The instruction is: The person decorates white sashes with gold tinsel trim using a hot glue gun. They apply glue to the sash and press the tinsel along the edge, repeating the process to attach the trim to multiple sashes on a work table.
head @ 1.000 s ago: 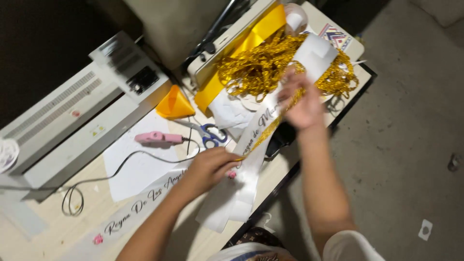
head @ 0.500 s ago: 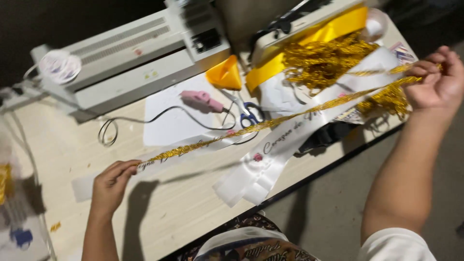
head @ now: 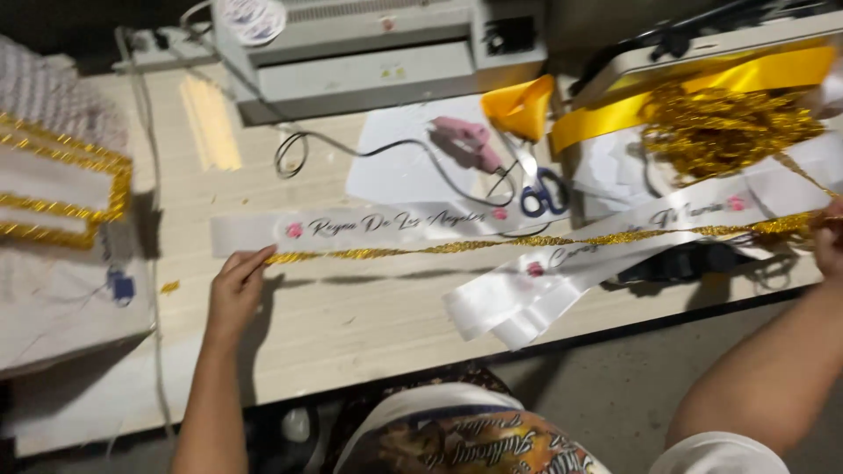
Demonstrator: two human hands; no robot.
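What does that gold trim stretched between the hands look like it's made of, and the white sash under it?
Gold trim: probably metallic tinsel or sequin braid; it glitters unevenly and looks rough-edged. White sash: likely satin ribbon; smooth, with a soft sheen and limp folds at its end. The left hand pins the trim to the table.

Glittery gold trim [head: 492,247] across white sash [head: 351,227]; yellow ribbon [head: 702,88] at 2 o'clock; pink glue gun [head: 465,140]; blue-handled scissors [head: 544,189].

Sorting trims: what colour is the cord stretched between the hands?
Glittery gold trim, seen in the head view.
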